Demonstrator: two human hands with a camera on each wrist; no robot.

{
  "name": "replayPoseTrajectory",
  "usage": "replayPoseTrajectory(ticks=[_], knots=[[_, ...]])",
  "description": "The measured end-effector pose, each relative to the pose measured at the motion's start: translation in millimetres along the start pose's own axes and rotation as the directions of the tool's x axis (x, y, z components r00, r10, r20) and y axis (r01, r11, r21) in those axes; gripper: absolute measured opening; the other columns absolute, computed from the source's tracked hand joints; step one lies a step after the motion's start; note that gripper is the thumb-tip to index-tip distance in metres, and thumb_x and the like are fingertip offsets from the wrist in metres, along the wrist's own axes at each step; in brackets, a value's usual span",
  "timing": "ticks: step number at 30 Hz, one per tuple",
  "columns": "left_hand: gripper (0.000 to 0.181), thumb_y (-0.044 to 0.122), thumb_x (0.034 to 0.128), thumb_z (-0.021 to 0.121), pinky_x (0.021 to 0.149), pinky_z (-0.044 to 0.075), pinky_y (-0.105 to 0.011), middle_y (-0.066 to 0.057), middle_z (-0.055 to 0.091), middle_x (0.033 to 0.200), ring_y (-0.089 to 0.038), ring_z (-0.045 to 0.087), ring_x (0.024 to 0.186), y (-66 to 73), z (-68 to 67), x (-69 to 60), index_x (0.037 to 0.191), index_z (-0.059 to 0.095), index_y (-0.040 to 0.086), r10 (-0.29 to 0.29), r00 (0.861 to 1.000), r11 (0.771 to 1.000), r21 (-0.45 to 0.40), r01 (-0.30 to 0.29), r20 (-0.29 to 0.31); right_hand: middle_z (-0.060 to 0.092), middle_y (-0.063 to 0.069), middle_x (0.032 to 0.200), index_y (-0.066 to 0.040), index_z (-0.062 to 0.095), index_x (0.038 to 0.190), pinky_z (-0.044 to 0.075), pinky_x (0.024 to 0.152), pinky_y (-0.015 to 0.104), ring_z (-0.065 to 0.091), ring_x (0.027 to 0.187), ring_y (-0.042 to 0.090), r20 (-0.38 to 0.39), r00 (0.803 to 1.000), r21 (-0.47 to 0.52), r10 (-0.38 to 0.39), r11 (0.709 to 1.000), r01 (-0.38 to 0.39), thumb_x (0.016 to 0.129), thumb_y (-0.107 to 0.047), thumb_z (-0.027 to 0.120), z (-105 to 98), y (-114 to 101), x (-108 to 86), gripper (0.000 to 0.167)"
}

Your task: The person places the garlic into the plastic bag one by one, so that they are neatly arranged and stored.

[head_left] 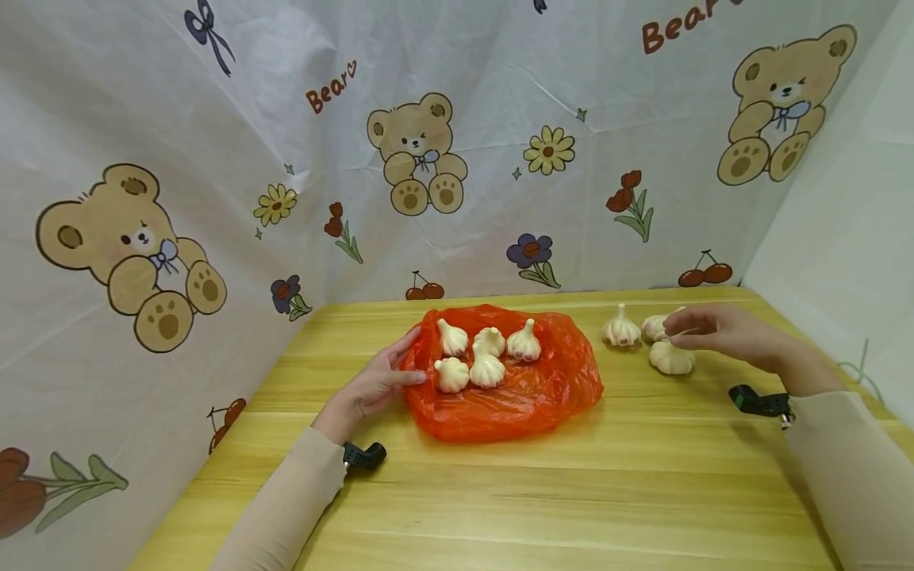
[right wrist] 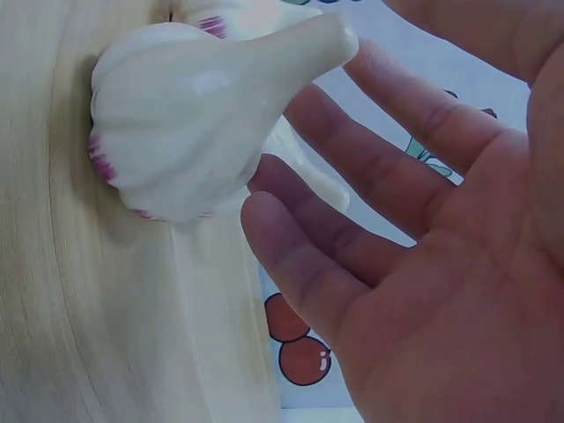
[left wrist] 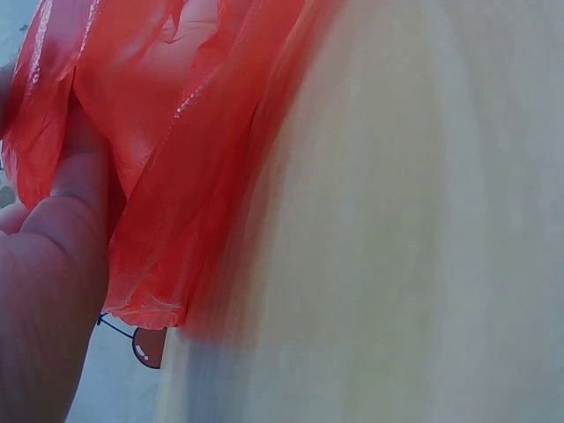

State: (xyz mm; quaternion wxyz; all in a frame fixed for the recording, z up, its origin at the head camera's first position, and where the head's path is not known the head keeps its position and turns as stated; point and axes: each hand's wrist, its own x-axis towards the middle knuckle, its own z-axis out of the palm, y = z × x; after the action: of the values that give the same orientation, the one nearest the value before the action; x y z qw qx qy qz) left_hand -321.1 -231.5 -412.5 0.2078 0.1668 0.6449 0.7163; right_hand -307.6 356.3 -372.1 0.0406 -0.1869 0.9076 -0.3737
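Observation:
A red plastic bag [head_left: 500,412] lies spread on the table with several garlic bulbs [head_left: 488,370] on it. My left hand [head_left: 378,381] grips its left edge, the thumb over the front and the other fingers partly hidden behind the film. In the left wrist view, folds of the bag [left wrist: 185,159] bunch around the thumb. Three more bulbs stand to the right of the bag, one of them a garlic bulb [head_left: 671,358] under my right hand [head_left: 728,337]. The right wrist view shows the right hand's spread fingers beside a garlic bulb [right wrist: 185,123], holding nothing.
The wooden table [head_left: 543,507] reaches back to a white curtain [head_left: 471,47] printed with bears and flowers. A white wall [head_left: 842,230] closes off the right side, where a thin cable [head_left: 862,365] runs near the table edge.

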Motion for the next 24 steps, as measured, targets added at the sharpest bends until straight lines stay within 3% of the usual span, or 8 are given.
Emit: replayPoseTrajectory(ticks=[5, 15, 17, 20, 22, 24], knots=[[0.094, -0.012, 0.0937, 0.062, 0.109, 0.051, -0.043, -0.005, 0.016, 0.174, -0.035, 0.024, 0.157, -1.6, 1.0, 0.1, 0.166, 0.018, 0.029, 0.002, 1.000, 1.000, -0.012, -0.002, -0.001, 0.065, 0.019, 0.132, 0.000, 0.061, 0.133, 0.056, 0.086, 0.018, 0.063, 0.109, 0.000, 0.032, 0.999, 0.034, -0.002, 0.999, 0.001, 0.100, -0.022, 0.069, 1.2, 3.5, -1.4, 0.040], [0.094, -0.012, 0.0940, 0.061, 0.110, 0.051, -0.042, -0.004, 0.017, 0.174, -0.034, 0.024, 0.157, -2.1, 2.4, 0.3, 0.166, 0.019, 0.030, -0.001, 1.000, 1.000, -0.016, 0.000, -0.004, 0.061, 0.019, 0.138, -0.003, 0.061, 0.135, 0.054, 0.085, 0.018, 0.060, 0.114, 0.003, 0.105, 0.995, 0.004, -0.002, 1.000, 0.002, 0.093, -0.022, 0.077, 2.9, 5.3, -2.6, 0.049], [0.094, -0.012, 0.0939, 0.062, 0.109, 0.051, -0.043, -0.004, 0.017, 0.174, -0.034, 0.024, 0.157, -1.5, 2.5, 0.0, 0.166, 0.019, 0.030, 0.000, 1.000, 1.000, -0.015, -0.001, -0.004, 0.059, 0.020, 0.141, -0.003, 0.060, 0.136, 0.054, 0.086, 0.018, 0.061, 0.121, 0.014, 0.116, 0.993, 0.000, -0.005, 1.000, 0.005, 0.092, -0.022, 0.077, 3.8, 5.1, -1.9, 0.051], [0.095, -0.011, 0.0937, 0.063, 0.109, 0.051, -0.043, -0.004, 0.014, 0.174, -0.035, 0.024, 0.157, -0.8, 1.7, -0.4, 0.166, 0.018, 0.030, 0.002, 1.000, 1.000, -0.009, -0.002, -0.001, 0.056, 0.023, 0.145, -0.001, 0.058, 0.138, 0.054, 0.090, 0.020, 0.056, 0.131, 0.040, 0.142, 0.990, 0.002, -0.005, 1.000, 0.005, 0.092, -0.022, 0.077, 5.0, 5.8, -0.3, 0.054], [0.095, -0.010, 0.0936, 0.063, 0.109, 0.051, -0.043, -0.004, 0.014, 0.174, -0.035, 0.023, 0.157, -0.7, 1.2, -0.4, 0.166, 0.018, 0.030, 0.004, 1.000, 1.000, -0.007, -0.004, 0.001, 0.056, 0.024, 0.146, -0.001, 0.058, 0.139, 0.055, 0.096, 0.030, 0.050, 0.135, 0.053, 0.161, 0.987, -0.001, 0.000, 1.000, 0.001, 0.092, -0.022, 0.078, 6.2, 6.7, 0.7, 0.055], [0.095, -0.011, 0.0936, 0.063, 0.109, 0.051, -0.042, -0.004, 0.013, 0.174, -0.035, 0.023, 0.157, -1.2, 0.6, -0.5, 0.166, 0.017, 0.030, 0.005, 1.000, 1.000, -0.007, -0.005, 0.004, 0.055, 0.025, 0.147, -0.002, 0.059, 0.138, 0.053, 0.102, 0.043, 0.046, 0.137, 0.057, 0.184, 0.983, -0.008, 0.005, 1.000, -0.004, 0.091, -0.022, 0.078, 8.5, 7.6, 2.0, 0.055]])
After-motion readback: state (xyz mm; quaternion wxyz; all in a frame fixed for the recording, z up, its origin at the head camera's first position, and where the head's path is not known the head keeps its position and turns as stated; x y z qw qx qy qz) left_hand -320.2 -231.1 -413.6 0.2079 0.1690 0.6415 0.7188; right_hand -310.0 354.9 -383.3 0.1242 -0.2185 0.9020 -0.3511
